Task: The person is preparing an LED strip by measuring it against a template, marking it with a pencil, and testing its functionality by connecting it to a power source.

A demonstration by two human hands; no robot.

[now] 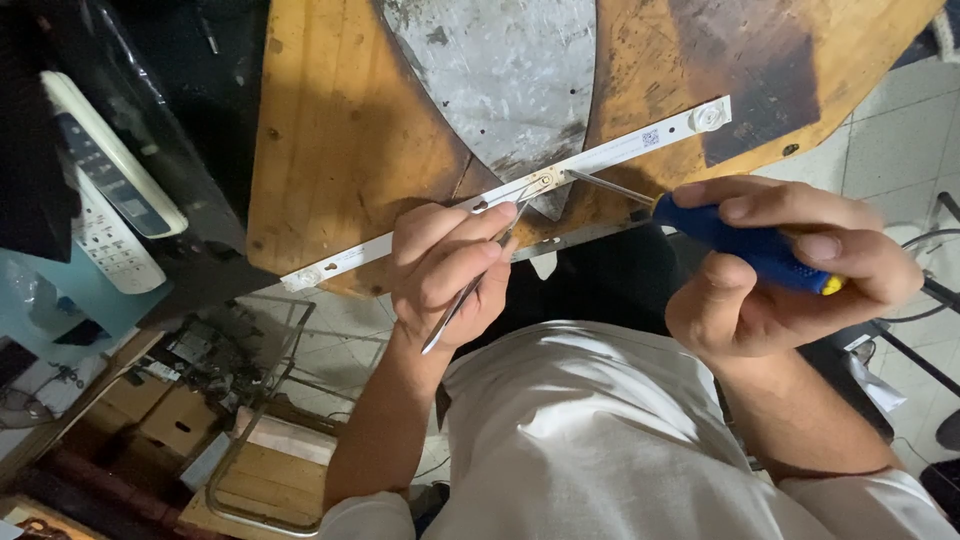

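Head view: tweezers (470, 290) and screwdriver (740, 243) apparently meet at strip (520, 188).

A white strip (500, 195) lies across a worn orange-brown wooden board (340, 140) with dark stains and a mottled grey metal patch (510, 70). The screwdriver (735, 240) has a blue handle with a yellow end (its shaft is silver). The tweezers (470, 290) are silver; the shirt (590, 440) is white.
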